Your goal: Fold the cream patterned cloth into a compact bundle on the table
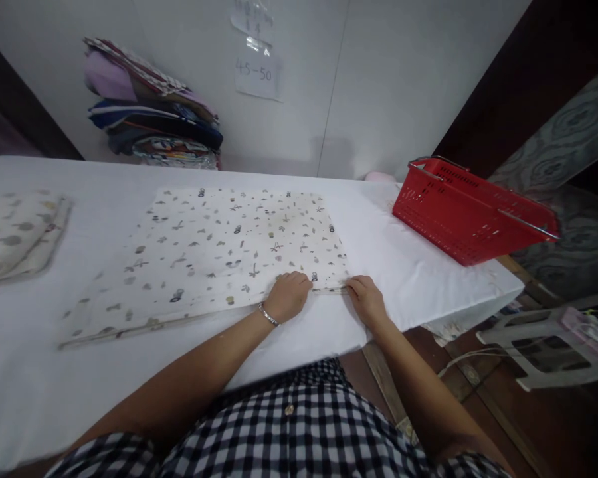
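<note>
A white cloth (219,245) with small grey and olive prints lies folded flat on the white-covered table (403,285). Along its near edge, toward the right, my left hand (289,295) grips the cloth with fingers curled over it. At the near right corner my right hand (367,299) pinches the same edge, thumb and fingers together. A short stretch of the layered edge shows between the two hands. The fingertips under the fabric are hidden.
Another folded printed cloth (14,232) lies at the left. A red plastic basket (473,212) stands at the table's right end. Stacked folded fabrics (154,113) rise by the wall at the back left. A pale plastic stool (543,352) is on the floor at right.
</note>
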`<state>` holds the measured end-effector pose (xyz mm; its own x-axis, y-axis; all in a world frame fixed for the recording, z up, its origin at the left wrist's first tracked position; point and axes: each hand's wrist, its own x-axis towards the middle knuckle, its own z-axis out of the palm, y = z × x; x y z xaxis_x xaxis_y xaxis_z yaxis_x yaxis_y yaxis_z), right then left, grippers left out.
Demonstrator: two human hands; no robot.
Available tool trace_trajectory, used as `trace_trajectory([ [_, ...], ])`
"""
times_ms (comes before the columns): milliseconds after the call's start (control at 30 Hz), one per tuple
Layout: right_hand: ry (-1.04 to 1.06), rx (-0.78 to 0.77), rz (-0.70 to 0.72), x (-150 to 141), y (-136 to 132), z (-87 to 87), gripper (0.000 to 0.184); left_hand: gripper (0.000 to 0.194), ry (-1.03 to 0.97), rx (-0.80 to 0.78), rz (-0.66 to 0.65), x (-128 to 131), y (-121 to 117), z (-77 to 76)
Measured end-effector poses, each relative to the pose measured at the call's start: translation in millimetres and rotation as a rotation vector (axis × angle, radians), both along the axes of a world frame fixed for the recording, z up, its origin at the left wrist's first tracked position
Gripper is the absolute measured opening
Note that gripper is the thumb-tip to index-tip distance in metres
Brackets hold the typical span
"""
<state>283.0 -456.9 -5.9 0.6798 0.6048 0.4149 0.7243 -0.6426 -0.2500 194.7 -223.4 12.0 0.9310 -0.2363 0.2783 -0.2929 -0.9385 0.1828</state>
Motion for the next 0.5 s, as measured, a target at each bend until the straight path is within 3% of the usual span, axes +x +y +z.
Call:
trace_trajectory([
  [167,0.018,-0.060,0.030,1,-3,3.0,0.026,0.008,0.018,-0.023,0.003,0,0,-0.2],
  [500,0.133,-0.123,0.007,4,-1,13.6,0.021,0.014,0.048,-0.124,0.032,3,1,-3.1],
])
